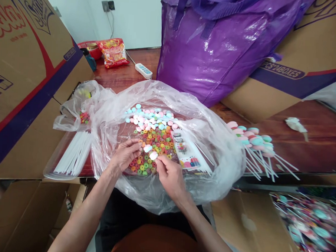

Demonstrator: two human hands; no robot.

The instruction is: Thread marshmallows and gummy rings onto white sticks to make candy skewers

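Observation:
My left hand (126, 154) pinches a pale candy piece (147, 148) over a heap of coloured ring candies (150, 151). My right hand (170, 174) pinches another pale piece (153, 155) right beside it. Both hands work inside an opened clear plastic bag (222, 158) spread on a dark wooden table (317, 147). Pink and blue marshmallow pieces (150, 117) lie at the bag's far side. A printed card with thin sticks (187, 151) rests to the right of the rings.
Finished candy sticks (256, 144) lie right of the bag. White sticks (73, 157) sit in a sleeve at left. A purple bag (216, 50), cardboard boxes (25, 67), a power strip (143, 70) and a snack packet (113, 52) surround the table. A box of wrapped sticks (311, 225) is at lower right.

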